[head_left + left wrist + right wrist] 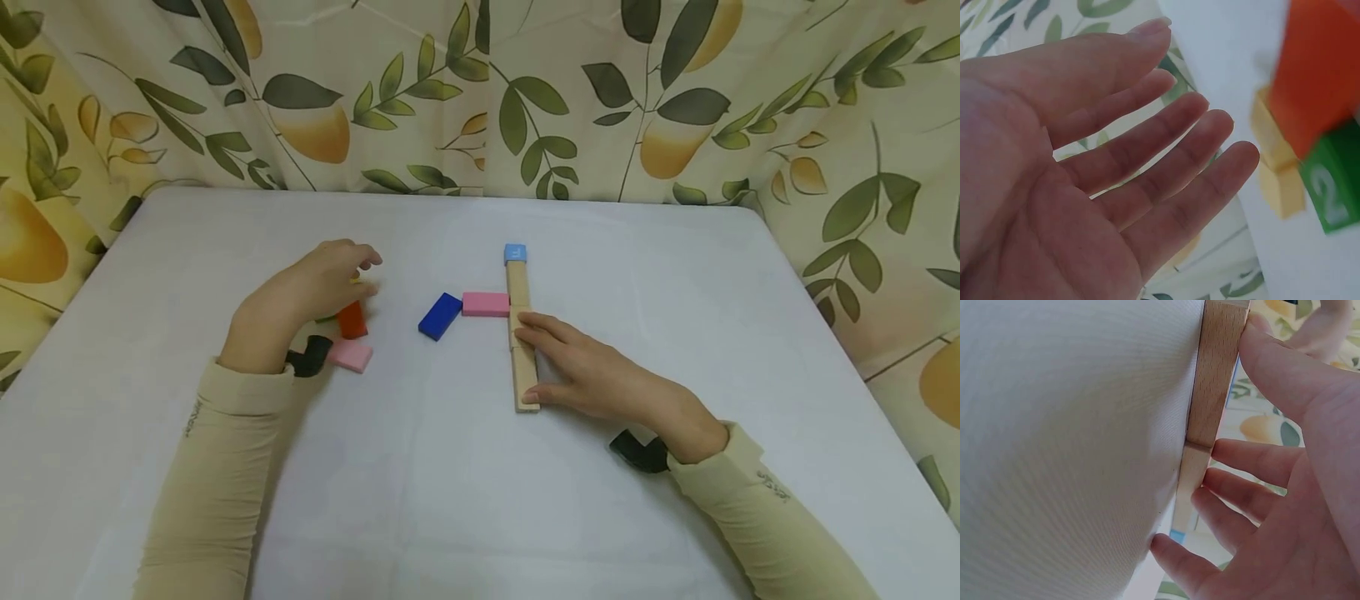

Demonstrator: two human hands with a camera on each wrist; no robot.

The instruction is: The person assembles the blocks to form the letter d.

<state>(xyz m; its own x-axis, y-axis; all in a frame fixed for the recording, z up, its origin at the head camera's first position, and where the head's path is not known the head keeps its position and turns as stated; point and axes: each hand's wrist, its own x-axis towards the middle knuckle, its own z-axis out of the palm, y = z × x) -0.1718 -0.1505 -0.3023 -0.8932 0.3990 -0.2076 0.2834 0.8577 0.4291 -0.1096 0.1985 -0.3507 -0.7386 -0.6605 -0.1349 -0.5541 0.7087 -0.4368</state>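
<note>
My left hand (303,287) hovers over a small group of blocks at the left, its fingers loosely bent and holding nothing. Below it lie a red-orange block (352,322) and a light pink block (351,356). The left wrist view also shows a green block (1335,187) marked 2 and yellow blocks (1282,187). With its thumb and fingertips, my right hand (600,371) touches a straight row of plain wooden blocks (527,379). A light blue block (515,253) caps the row's far end. A pink block (486,304) sticks out leftward from it.
A dark blue block (440,317) lies at a slant, its corner close to the pink block's left end. White cloth covers the table (420,483). A leaf-and-fruit patterned curtain (480,100) hangs behind the far edge and along both sides.
</note>
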